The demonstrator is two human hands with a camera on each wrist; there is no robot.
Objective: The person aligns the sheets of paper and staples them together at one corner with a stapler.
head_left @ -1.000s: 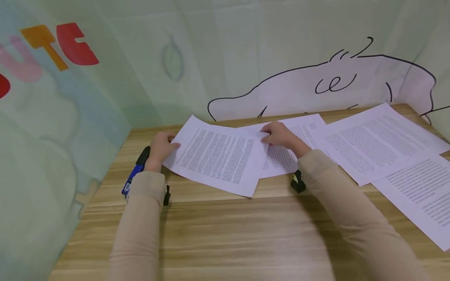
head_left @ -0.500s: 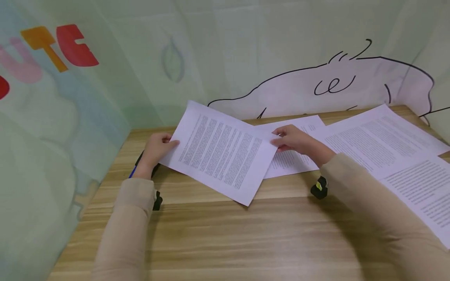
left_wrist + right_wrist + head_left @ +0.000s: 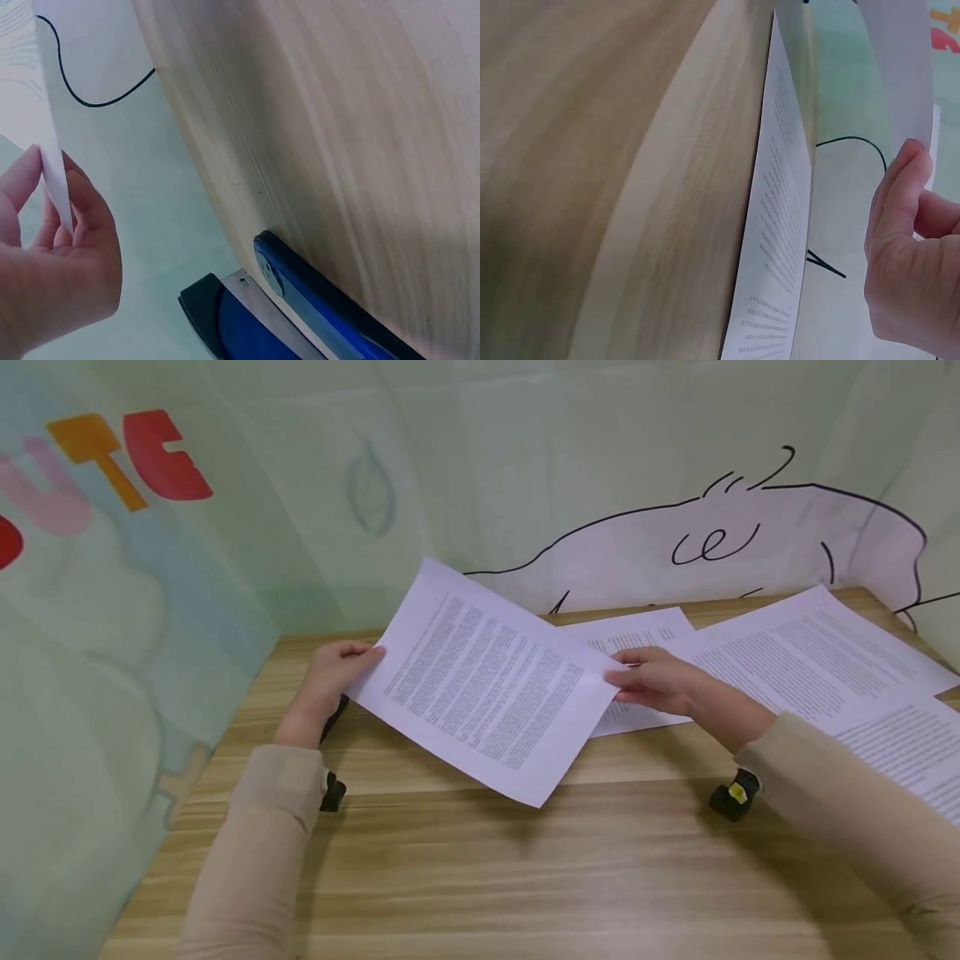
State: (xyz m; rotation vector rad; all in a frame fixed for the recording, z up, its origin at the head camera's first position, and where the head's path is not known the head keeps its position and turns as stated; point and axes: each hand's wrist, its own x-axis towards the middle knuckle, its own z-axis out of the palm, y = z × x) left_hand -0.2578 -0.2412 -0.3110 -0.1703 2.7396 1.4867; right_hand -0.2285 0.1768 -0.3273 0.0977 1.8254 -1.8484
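Both hands hold up a sheet of printed paper (image 3: pixel 480 685), tilted, its lower corner above the table. My left hand (image 3: pixel 322 685) pinches its left edge between thumb and fingers; the left wrist view shows the thumb (image 3: pixel 22 180) pressed on the printed side. At the opposite edge, my right hand (image 3: pixel 660 681) pinches the right corner, fingers behind the paper. Below the left hand, a blue and black stapler (image 3: pixel 251 322) lies on the table; in the head view the left hand and wrist mostly hide it. Another printed sheet (image 3: pixel 652 627) lies flat behind the right hand.
Two more printed sheets, one at the back (image 3: pixel 795 652) and one nearer (image 3: pixel 911 743), overlap on the right of the wooden table (image 3: pixel 480 877). A cartoon-printed curtain (image 3: pixel 300 510) stands along the back and left. Small black devices are worn on both wrists.
The held sheet has risen off the table and turned clockwise, coming toward the right. My right hand has moved right and nearer with its corner; the left hand has shifted slightly, covering more of the stapler.
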